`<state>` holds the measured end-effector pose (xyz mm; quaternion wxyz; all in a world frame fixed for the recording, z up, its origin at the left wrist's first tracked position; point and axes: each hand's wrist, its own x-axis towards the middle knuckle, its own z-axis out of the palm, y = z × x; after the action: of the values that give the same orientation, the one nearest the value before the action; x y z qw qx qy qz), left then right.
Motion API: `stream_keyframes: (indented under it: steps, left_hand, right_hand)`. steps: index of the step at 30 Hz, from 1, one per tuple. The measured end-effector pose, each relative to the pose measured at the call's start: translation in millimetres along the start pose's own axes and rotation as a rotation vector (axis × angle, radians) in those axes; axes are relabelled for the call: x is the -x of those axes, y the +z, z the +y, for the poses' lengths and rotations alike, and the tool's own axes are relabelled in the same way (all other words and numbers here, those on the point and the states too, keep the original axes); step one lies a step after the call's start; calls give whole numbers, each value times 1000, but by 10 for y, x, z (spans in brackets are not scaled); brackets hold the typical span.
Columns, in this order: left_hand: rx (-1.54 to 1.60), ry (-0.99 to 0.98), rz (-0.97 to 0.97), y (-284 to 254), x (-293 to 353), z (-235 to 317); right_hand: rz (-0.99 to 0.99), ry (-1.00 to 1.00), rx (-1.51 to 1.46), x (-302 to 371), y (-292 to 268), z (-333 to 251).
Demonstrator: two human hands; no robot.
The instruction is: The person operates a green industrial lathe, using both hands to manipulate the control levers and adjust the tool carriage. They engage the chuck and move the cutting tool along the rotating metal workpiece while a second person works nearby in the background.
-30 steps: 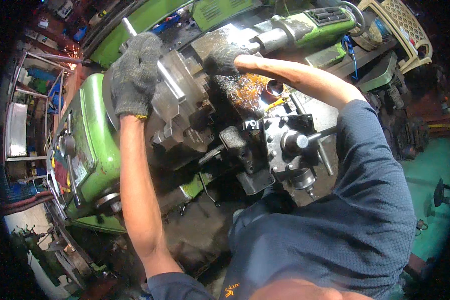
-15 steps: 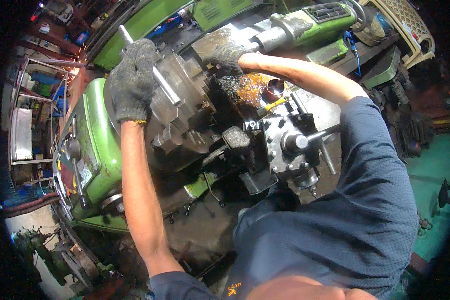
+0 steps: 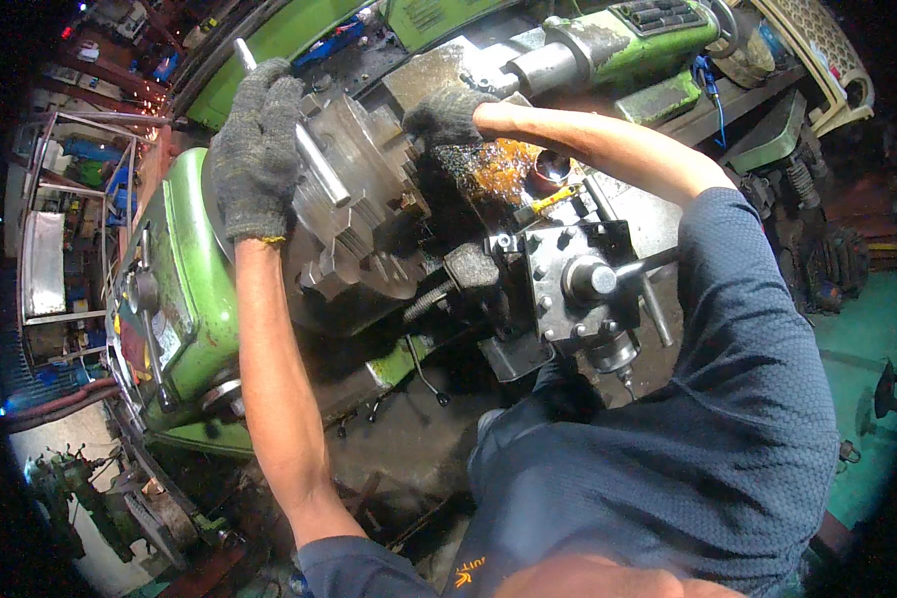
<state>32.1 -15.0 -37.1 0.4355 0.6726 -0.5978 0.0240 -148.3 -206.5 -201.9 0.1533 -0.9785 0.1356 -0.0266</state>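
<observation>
My left hand [image 3: 256, 154], in a dark grey knit glove, is closed round the steel crossbar [image 3: 321, 164] of what looks like a chuck key. The bar slants across the palm beside a large lathe chuck [image 3: 354, 149] with stepped jaws [image 3: 359, 231]. My right hand [image 3: 450, 118], gloved alike, reaches over to the chuck's right side. It lies against the near edge of a rough brownish metal block [image 3: 434, 72]. Its fingers point toward the chuck and are mostly hidden, so I cannot tell whether they grip the block.
Below my right forearm stands a tool post [image 3: 590, 284] with handles. Near it are a yellow-handled brush [image 3: 548, 204], a round cup [image 3: 550, 171] and wet, amber-coloured fluid [image 3: 503, 164]. The green tailstock [image 3: 628, 45] is at upper right, the green headstock [image 3: 194, 259] at left. Sparks [image 3: 154, 105] show far left.
The chuck key's bar and my left hand sit slightly higher and farther left in view. My right hand, blurred before, now shows sharply and has shifted slightly left, off the block's face.
</observation>
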Motion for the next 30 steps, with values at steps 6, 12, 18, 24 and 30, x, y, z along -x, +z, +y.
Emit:
stream_keyframes:
  steps: [6,12,18,24,30]
  left_hand:
    - [225,-202,34,15,-76,123]
    - [-157,234,-36,-99,-527,-515]
    - [-378,-72,-413,-87,-1012,-128]
    - [-320,-23,-565,169,-1064,463]
    - [-473,411,-338,580,-838,623]
  right_hand:
    - [4,-19,-55,9,28,207]
    - [6,29,-29,91,-106,-17]
    - [39,-7,-50,-18,84,149]
    - [24,12,-37,57,27,116]
    - [92,-73,-45,-1,224,356]
